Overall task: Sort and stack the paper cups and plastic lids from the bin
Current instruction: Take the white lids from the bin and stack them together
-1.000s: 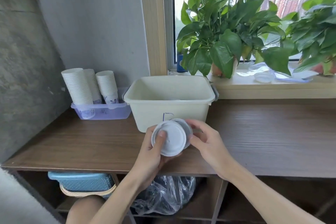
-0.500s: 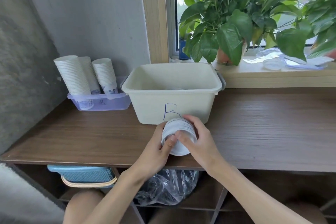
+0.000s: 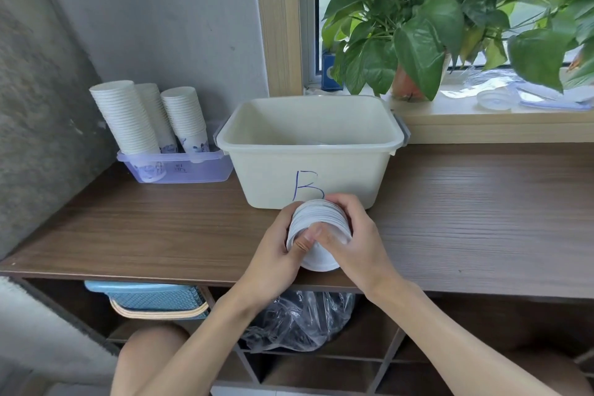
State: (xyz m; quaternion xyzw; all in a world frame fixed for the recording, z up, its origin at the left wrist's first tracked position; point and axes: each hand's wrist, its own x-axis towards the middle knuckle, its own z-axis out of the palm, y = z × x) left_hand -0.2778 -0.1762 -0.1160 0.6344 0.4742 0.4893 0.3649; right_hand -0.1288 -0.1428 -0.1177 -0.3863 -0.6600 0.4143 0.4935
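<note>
Plastic lids are bunched into one sideways stack at lower centre of the frame, just in front of the "B" on the bin. A second ago I held a single lid face-on with another behind it. Now they're nested, and the stack sits lower and closer to the bin wall.

My left hand curls round the left side, thumb pressing the near face. My right hand wraps over the top and right side, its thumb meeting the left one. Both grip firmly. I judge this batch of lids is gathered and ready to set down.

I can't tell whether the stack touches the counter. The counter's front edge runs right under the near end, so there's little margin towards me. The cup stacks in their purple tray stand well apart at centre left. The broad stretch of wood at the right gives the most room.
</note>
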